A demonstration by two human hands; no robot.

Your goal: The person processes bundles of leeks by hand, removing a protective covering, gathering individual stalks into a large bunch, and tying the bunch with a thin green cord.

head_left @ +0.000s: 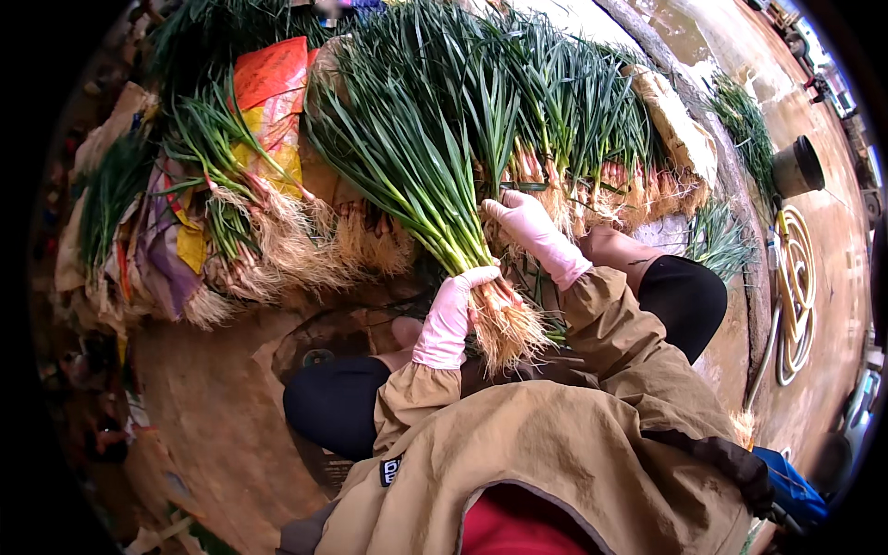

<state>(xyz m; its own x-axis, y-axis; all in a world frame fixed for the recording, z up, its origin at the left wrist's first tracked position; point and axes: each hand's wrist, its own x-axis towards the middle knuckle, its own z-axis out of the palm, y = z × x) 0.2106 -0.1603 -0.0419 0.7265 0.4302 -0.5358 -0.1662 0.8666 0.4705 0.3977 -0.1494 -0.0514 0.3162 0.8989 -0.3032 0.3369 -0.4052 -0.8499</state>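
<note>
A bunch of green garlic (pixel 451 242) with long flat leaves, pinkish stem bases and pale stringy roots slants across the middle in front of me. My left hand (pixel 448 319), in a pink glove, is wrapped round it just above the roots, thumb across the stems. My right hand (pixel 535 231), gloved too, is at the right side of the bunch, higher up. Its fingers are curled in beside the leaves; what they pinch, if anything, is too hidden to make out. Behind both hands stands a dense row of green garlic (pixel 564 120), roots toward me.
Smaller bunches (pixel 268 208) lie at the left beside a red and yellow plastic sack (pixel 273 120). On the right are a dark bucket (pixel 798 166), a coiled pale hose (pixel 795 287) and loose greens (pixel 740 116). My bent knees (pixel 683 301) flank the bunch. Wet brown ground (pixel 203 398) surrounds me.
</note>
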